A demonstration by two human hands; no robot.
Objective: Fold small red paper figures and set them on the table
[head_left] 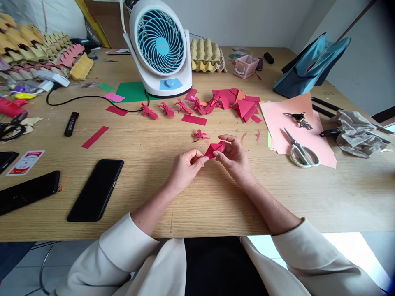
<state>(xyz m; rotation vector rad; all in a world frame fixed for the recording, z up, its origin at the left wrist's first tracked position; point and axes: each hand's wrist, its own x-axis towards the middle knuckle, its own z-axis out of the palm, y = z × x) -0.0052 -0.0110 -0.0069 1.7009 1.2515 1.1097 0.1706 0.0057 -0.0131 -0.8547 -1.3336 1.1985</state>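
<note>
A small piece of folded red paper (213, 150) is held between my two hands, above the wooden table. My left hand (187, 165) pinches its left corner between thumb and fingers. On the other side, my right hand (236, 160) grips the paper's right part, its thumb pressed on the front and its fingers behind. Just beyond the paper lies a small red folded paper figure (200, 135). Farther back, several similar folded figures (184, 106) form a row, running up to a pile of red folded paper (245, 107).
A white fan (162, 46) stands at the back. Scissors (300, 151) rest on pink paper (324, 155) at the right, near a blue bag (304, 68). To the left lie a black phone (96, 190), a marker (71, 124) and a red paper strip (95, 137). Egg trays (208, 55) sit behind.
</note>
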